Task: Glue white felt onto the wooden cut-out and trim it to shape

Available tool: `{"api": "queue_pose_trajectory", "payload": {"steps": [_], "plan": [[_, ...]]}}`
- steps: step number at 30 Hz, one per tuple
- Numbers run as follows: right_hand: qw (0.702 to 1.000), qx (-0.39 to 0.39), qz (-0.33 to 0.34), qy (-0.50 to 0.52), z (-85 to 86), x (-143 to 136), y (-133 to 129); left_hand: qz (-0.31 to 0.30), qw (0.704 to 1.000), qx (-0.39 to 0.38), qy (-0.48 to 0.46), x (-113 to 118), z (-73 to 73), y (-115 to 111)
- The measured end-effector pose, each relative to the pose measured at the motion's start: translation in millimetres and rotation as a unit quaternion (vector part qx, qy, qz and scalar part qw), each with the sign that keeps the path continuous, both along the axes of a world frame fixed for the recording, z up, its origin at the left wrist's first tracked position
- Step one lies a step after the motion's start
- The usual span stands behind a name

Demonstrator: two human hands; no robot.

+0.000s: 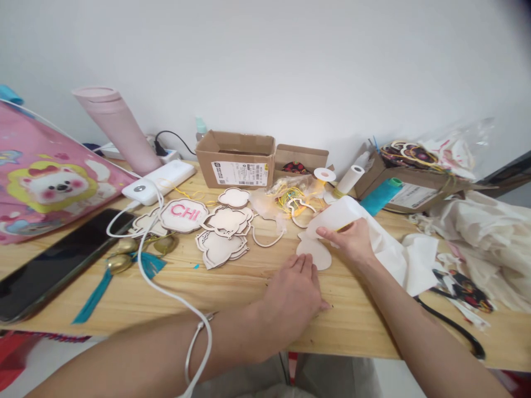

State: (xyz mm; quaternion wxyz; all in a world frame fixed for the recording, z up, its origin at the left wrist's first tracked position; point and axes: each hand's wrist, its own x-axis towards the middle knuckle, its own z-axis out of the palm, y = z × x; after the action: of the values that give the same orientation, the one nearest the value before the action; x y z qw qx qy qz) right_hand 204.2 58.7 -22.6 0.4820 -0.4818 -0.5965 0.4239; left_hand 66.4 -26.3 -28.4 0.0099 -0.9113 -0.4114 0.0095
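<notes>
My left hand (292, 293) lies palm down on the table, its fingers stretched out and their tips on the lower edge of a pale, rounded cutout piece (317, 255). My right hand (352, 241) is closed, thumb against fingers, on a white sheet of cloth-like material (392, 251) just above that piece. A small bit of yellow shows between thumb and fingers; I cannot make out what it is. The sheet trails to the right, past my wrist. Left of my hands lie several wooden cloud-shaped plaques (222, 240) and one plaque with pink "CHI" letters (185, 214).
A white cable (155, 282) crosses my left forearm from a power bank (160, 182). A phone (58, 260) and teal tassels (89, 298) lie left. Cardboard boxes (236, 160), a teal thread spool (381, 196) and a white roll (351, 179) stand behind. Crumpled cream fabric (489, 243) lies right.
</notes>
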Motion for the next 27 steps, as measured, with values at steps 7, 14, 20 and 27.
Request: {"api": "queue_pose_trajectory", "payload": {"steps": [7, 14, 20, 27], "plan": [[1.000, -0.015, 0.002, -0.006, 1.9, -0.8, -2.9, 0.013, 1.000, -0.012, -0.009, 0.8, 1.4, 0.1], [1.000, -0.005, 0.007, -0.009, -0.9, -2.5, -5.3, 0.005, 1.000, 0.015, 0.017, 2.2, -1.0, -2.0], [0.999, 0.004, -0.008, -0.032, -2.1, -2.0, -5.8, 0.017, 1.000, 0.007, 0.011, 3.6, -4.0, -3.9], [0.999, -0.003, -0.031, -0.024, -0.5, -0.8, -4.5, 0.018, 1.000, 0.014, 0.017, 3.5, -6.1, -6.1]]}}
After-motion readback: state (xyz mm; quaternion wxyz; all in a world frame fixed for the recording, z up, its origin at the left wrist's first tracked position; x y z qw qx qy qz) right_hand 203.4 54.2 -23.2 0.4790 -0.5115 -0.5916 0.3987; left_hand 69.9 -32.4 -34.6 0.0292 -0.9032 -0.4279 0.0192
